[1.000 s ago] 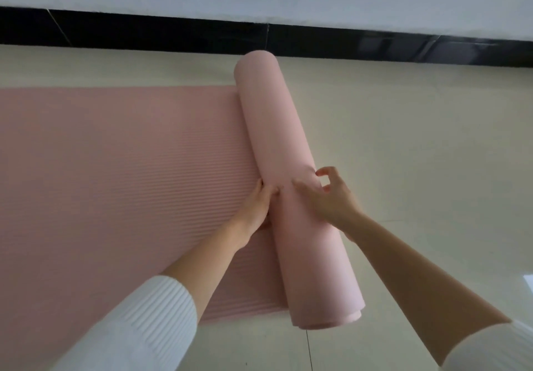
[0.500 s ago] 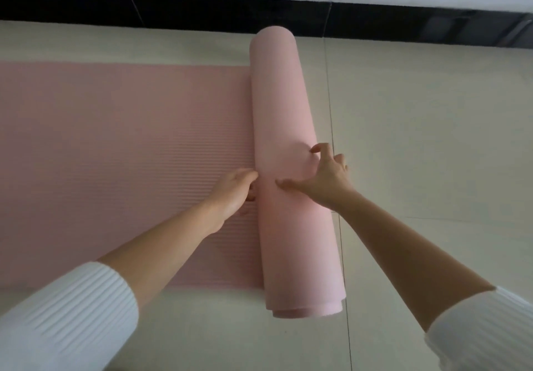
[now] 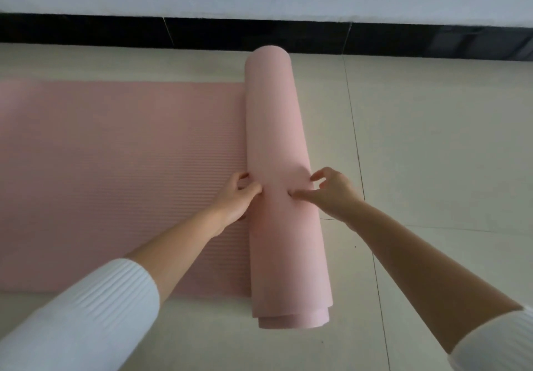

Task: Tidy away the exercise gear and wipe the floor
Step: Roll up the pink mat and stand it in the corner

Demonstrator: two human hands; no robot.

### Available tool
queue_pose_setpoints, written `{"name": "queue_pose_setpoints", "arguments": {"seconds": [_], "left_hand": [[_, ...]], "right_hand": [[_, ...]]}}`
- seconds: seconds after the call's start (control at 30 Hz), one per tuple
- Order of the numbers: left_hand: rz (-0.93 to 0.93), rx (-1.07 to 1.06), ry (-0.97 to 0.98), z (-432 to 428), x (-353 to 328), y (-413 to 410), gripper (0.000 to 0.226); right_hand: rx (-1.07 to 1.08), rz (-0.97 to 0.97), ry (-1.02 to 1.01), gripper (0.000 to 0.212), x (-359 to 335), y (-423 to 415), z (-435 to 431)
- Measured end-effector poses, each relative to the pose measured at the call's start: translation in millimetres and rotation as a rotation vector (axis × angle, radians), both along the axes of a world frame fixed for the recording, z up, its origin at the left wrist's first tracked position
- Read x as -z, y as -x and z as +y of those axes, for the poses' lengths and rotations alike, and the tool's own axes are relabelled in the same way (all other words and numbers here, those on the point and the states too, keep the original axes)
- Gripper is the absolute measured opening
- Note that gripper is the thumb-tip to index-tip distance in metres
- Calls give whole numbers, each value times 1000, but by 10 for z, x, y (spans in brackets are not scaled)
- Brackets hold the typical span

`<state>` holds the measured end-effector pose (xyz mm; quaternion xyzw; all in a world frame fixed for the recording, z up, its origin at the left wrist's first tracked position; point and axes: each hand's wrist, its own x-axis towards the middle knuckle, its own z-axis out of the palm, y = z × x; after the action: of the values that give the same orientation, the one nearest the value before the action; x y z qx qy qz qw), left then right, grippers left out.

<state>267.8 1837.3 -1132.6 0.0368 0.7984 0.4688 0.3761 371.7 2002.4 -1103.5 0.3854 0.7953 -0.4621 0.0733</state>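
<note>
Pink exercise mat (image 3: 115, 168) lies on the pale tiled floor (image 3: 432, 139), flat part filling the left of frame, ribbed face up. Rolled part (image 3: 277, 139) runs down the centre from near the black skirting (image 3: 115, 30) at top to lower centre; layered end visible at bottom. Left hand (image 3: 235, 199) at the roll's left flank, fingers curled, thumb pressing the roll. Right hand (image 3: 328, 190) on the roll's right side, fingers loosely spread, tips touching it. White ribbed sleeves (image 3: 86, 318) at lower corners.
</note>
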Motion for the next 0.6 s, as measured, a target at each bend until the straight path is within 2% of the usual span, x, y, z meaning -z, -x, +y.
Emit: {"name": "queue_pose_setpoints", "arguments": {"seconds": [0.13,0.2,0.23,0.3,0.43,0.5,0.6], "left_hand": [[277,-55,-47,-278,124,177,38],[176,-170,-102,-402,142,229,31],[67,-241,-135,-452,103,239,27],[-129,-318,-180,-551,45,273,24],[-173,-254,-173,-741,4,353,36],[-143,-259,-180,-830,24,371,36],[31,-264,-218,-1014,28,434,41]], "right_hand": [[-5,156,-34,34,-38,213,-357],[-10,212,3,17,-79,286,-472],[-26,229,25,21,-80,317,-514],[-72,227,0,43,-68,359,-573],[-189,51,-160,95,-64,445,-692],[-262,42,-184,97,-61,507,-844],[-318,197,-185,66,-2,668,-1136]]}}
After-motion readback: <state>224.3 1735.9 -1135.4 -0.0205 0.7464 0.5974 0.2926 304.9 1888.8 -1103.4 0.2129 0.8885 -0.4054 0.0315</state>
